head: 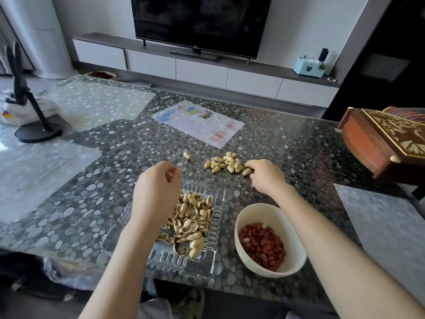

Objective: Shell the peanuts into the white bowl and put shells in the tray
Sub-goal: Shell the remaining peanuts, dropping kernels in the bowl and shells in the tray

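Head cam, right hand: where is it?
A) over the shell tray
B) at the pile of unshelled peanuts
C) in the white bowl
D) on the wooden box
B: the right hand is at the right edge of the peanut pile, fingers curled onto one peanut; the left hand is the one over the tray.

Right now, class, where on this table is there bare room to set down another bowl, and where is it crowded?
Bare tabletop lies left of the glass tray, toward the black stand, and between the picture sheet and the wooden box. It is crowded around the glass tray, white bowl, peanut pile, left hand and right hand.
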